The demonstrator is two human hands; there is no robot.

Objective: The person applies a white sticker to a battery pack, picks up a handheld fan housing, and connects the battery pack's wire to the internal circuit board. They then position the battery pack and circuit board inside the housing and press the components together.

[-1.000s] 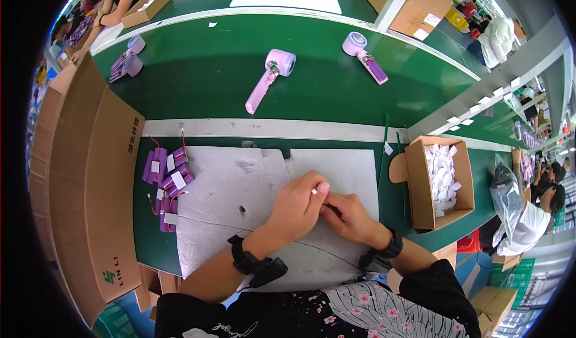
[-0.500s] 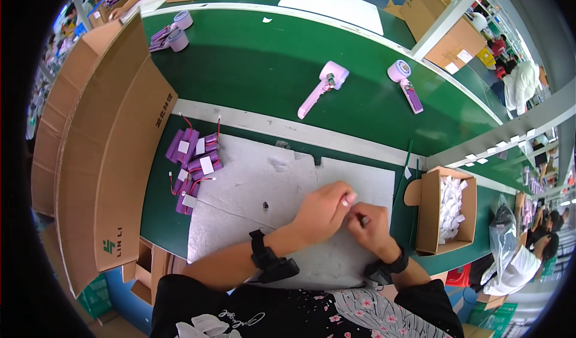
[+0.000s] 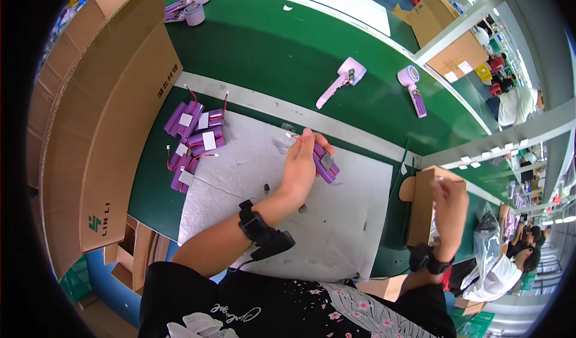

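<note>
My left hand [image 3: 303, 165] is closed around a purple battery pack [image 3: 329, 173] above the white foam sheet [image 3: 336, 236]. A grey patch shows on the pack, and a thin red wire with a small white connector [image 3: 288, 135] sticks out past my fingers. At the right, my right hand [image 3: 451, 209] hangs over the small cardboard box [image 3: 422, 218] with its fingertips pinched together. Whatever they may hold is too small to name. My hand hides most of the box's white pieces. Several more purple battery packs [image 3: 198, 131] with white labels and red wires lie left of the foam.
A tall cardboard carton [image 3: 114, 122] stands along the left side. Beyond a pale rail [image 3: 252, 107], the green surface [image 3: 270, 56] bears a pink handheld device shell [image 3: 342, 81] and another device [image 3: 413, 89]. A metal post [image 3: 462, 23] rises at the far right.
My hands have parted from over the foam. The left moved away and slightly left, its battery pack now visible; the right moved right to the small box. The whole view has shifted slightly.
</note>
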